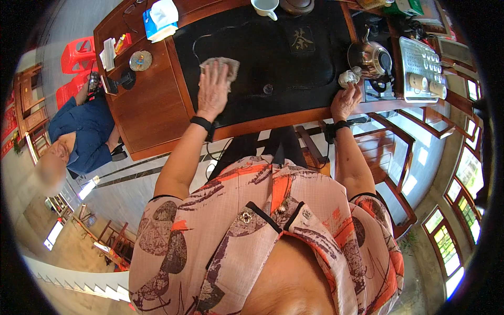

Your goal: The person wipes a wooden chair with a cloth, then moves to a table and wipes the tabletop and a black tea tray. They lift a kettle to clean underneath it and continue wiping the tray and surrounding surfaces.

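My left hand (213,89) lies palm down on a grey-brown cloth (233,67), pressing it to the black tea tray (252,51) set into a wooden table. Its fingers stretch over the cloth and hide much of it. Over at the tray's right edge, my right hand (346,101) has its fingertips on a crumpled whitish cloth or tissue (348,78). That wad is beside a shiny metal kettle (364,59) with a black handle. A small round drain fitting (267,89) shows between my hands.
A white cup (265,5) and a dark lidded pot (297,5) stand at the far edge. Right of the kettle is a metal tray (413,65) with small cups. A tissue pack (159,23) and glass ashtray (140,61) are leftward. A person (84,132) sits beyond the table's left end.
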Tool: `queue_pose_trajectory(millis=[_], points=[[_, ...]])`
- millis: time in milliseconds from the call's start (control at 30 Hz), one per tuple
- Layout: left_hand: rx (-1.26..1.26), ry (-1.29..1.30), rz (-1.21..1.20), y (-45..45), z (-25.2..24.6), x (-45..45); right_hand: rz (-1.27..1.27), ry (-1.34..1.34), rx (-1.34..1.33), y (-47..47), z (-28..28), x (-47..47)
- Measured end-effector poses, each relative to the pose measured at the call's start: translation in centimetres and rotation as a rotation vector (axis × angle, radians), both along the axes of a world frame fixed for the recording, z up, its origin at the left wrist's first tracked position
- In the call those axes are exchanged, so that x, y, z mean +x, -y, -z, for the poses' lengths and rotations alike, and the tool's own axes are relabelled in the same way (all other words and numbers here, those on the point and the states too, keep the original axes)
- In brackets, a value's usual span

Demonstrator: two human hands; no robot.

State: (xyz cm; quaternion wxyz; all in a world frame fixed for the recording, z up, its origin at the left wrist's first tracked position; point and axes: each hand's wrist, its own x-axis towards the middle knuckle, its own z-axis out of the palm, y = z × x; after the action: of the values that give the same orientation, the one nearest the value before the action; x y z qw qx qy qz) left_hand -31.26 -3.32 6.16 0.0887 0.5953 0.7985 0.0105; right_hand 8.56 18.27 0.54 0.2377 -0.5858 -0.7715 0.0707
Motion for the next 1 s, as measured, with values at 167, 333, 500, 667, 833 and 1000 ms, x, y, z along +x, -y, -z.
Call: queue_pose_trajectory(millis=[167,333,500,667,833,1000], points=[[0.213,-0.043,-0.147,-6.2,2.2,-5.9,-0.039,0.026,0.016,-0.1,0.0,0.4],[0.124,-0.115,-0.12,-3.5,1.8,-3.8,-0.045,0.032,0.017,0.0,0.0,0.4],[-0.151,-0.061,0.038,5.0,-2.9,5.9,-0.022,0.037,0.005,-0.1,0.1,0.2],[-0.136,0.544,-0.352,5.7,-7.0,3.3,-0.012,0.021,0.007,-0.1,-0.1,0.1],[0.053,0.213,-0.337,10.6,-6.9,0.8,0.007,0.015,-0.014,0.1,-0.3,0.0],[-0.002,0.063,-0.363,8.9,-0.8,-1.3,0.016,0.006,-0.025,0.2,-0.2,0.1]])
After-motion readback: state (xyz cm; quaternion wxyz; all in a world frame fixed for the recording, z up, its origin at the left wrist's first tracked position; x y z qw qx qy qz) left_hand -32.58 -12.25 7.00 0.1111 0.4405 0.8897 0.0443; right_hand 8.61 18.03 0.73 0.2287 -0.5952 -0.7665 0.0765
